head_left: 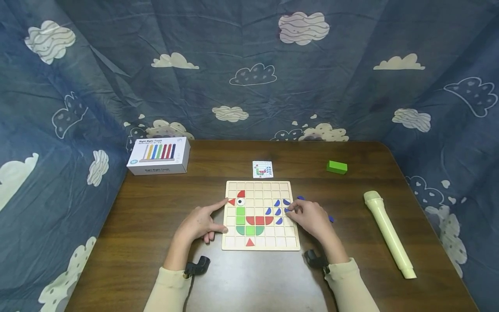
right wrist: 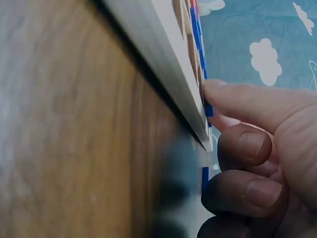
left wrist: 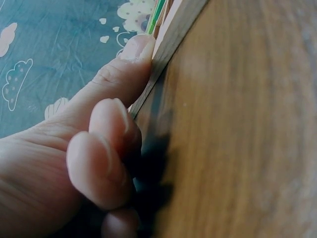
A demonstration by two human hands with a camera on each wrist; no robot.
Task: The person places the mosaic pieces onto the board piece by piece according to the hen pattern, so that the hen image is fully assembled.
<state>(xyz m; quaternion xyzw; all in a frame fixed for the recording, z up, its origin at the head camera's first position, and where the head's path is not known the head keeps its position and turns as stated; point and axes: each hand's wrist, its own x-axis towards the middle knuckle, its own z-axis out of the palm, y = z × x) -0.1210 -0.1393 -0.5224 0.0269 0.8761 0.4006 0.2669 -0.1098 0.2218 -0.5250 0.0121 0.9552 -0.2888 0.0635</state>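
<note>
A wooden grid board (head_left: 273,186) holds red, green and blue flat pieces laid out like a bird, with a round eye piece (head_left: 241,202) near its upper left. My left hand (head_left: 200,222) touches the board's left edge with extended index finger and thumb; its other fingers are bent, as the left wrist view shows. At the right side of the grid, my right hand (head_left: 309,218) pinches a blue curved piece (right wrist: 210,109) between thumb and index finger, right at the board's surface. Several other blue curved pieces (head_left: 278,212) lie in the nearby squares.
A picture card (head_left: 263,169) lies just behind the board. Loose blue pieces (head_left: 331,219) lie right of it, partly behind my right hand. A white box (head_left: 157,156) stands back left, a green block (head_left: 337,167) back right, and a pale yellow stick (head_left: 390,234) lies far right.
</note>
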